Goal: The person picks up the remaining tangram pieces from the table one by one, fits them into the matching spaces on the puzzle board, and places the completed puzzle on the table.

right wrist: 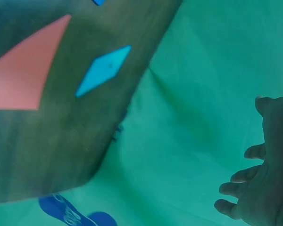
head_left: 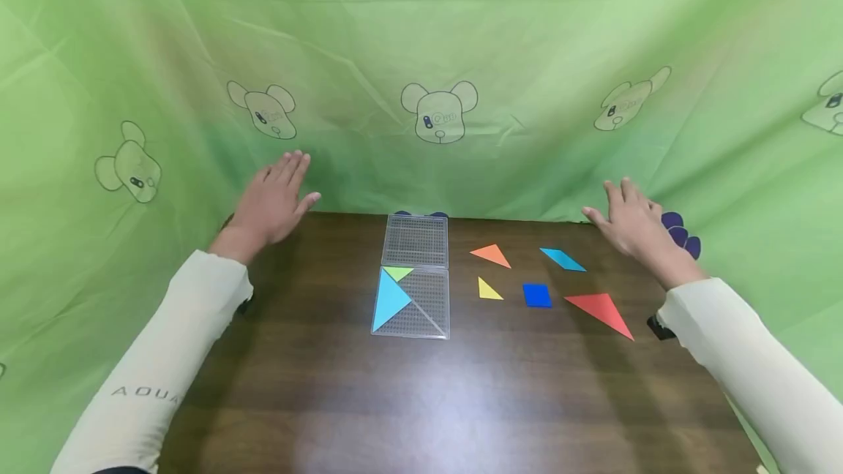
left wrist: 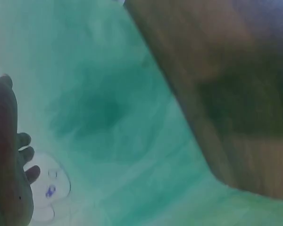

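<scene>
Had left-hand grip [head_left: 270, 202] and right-hand grip [head_left: 628, 222] each empty and spread apart, so probably needed a light edge-pinch to lift the flat red triangular piece [head_left: 602, 309] cleanly.

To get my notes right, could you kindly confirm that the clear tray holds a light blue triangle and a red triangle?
Not quite: the head view shows a green triangle, not a red one, with the light blue triangle in the clear tray.

We list one open passage, the table's [head_left: 283, 371] near half; low obstacles, one tray [head_left: 431, 291], five loose shapes [head_left: 537, 295]; far barrier, one curtain [head_left: 514, 174].
</scene>
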Available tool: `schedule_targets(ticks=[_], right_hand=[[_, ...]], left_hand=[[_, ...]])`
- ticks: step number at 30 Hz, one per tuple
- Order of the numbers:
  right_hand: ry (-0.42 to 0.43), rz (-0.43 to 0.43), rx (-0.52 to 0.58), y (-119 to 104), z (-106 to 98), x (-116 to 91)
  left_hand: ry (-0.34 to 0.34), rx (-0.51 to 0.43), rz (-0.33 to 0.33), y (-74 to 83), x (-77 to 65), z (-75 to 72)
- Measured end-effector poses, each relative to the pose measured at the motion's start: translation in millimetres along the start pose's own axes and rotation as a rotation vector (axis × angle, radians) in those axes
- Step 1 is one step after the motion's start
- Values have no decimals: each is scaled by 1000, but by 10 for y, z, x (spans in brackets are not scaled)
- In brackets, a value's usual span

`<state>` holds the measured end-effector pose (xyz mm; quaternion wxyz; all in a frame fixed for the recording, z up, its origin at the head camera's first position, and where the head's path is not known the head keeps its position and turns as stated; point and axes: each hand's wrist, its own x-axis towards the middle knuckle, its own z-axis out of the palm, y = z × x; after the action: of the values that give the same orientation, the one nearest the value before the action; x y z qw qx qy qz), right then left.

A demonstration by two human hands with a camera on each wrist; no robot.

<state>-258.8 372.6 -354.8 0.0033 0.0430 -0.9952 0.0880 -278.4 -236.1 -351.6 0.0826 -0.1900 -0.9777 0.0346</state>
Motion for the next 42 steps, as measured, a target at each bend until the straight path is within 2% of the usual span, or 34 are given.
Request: schedule_targets(ticks=[6,12,19,22,27,31,35,38,42], right_hand=[[-17,-11,25,50,249,-151],[15,-38,64,-5,531,-344],[18,-37,92,13,902,-645],[15,-14,106,80,1032,-749],[55,6,78,237,1212,-927],[13,75,88,332,1293,-1011],[-47,142,108,398,1278,-978],[-75,173,106,417,1257,-942],[-123,246,119,388,1237,-902]], left_hand=[[-2,-81,29,265,-186,212],[-2,-121,73,544,-386,411],[-17,-161,166,837,-628,675],[-14,-207,212,941,-710,809],[-30,-343,275,1110,-819,1045],[-95,-433,318,1203,-873,1155],[-158,-481,343,1275,-872,1204],[-187,-460,371,1327,-847,1243],[-209,-388,444,1381,-808,1294]])
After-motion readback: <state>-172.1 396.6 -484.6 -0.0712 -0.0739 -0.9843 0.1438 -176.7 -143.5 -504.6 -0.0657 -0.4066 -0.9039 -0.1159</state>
